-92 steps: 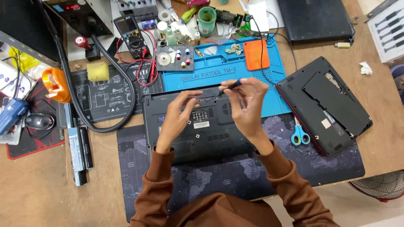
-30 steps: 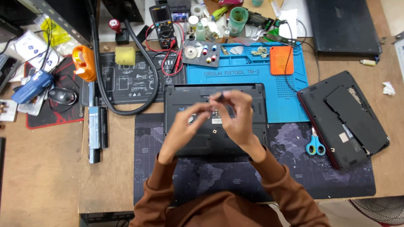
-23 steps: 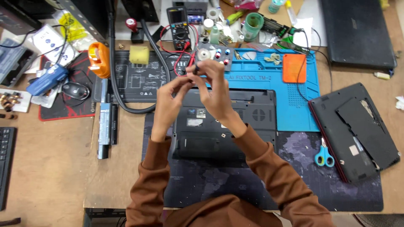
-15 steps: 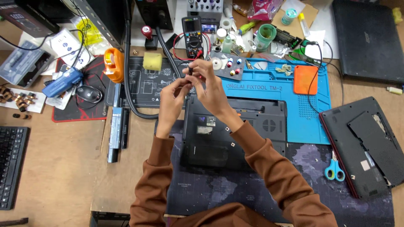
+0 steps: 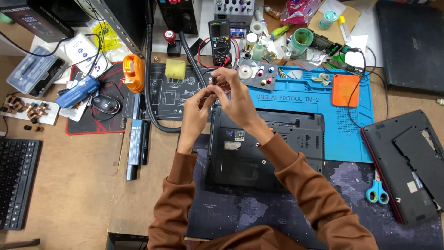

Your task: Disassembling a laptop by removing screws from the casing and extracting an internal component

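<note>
Head view: both hands meet above the upturned laptop's [image 5: 266, 150] far edge; right hand [image 5: 238, 95] and left hand [image 5: 196, 109] pinching a small dark part [image 5: 213, 81] between them.

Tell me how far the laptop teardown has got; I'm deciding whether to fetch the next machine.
Looks done: the black laptop lies bottom-up with an open bay, and a battery pack lies beside it on the desk. In hand: the left hand and right hand meet above its back edge, pinching something small and dark; I can't tell what. Left: the base cover looks still attached, so opening seems early.
</note>
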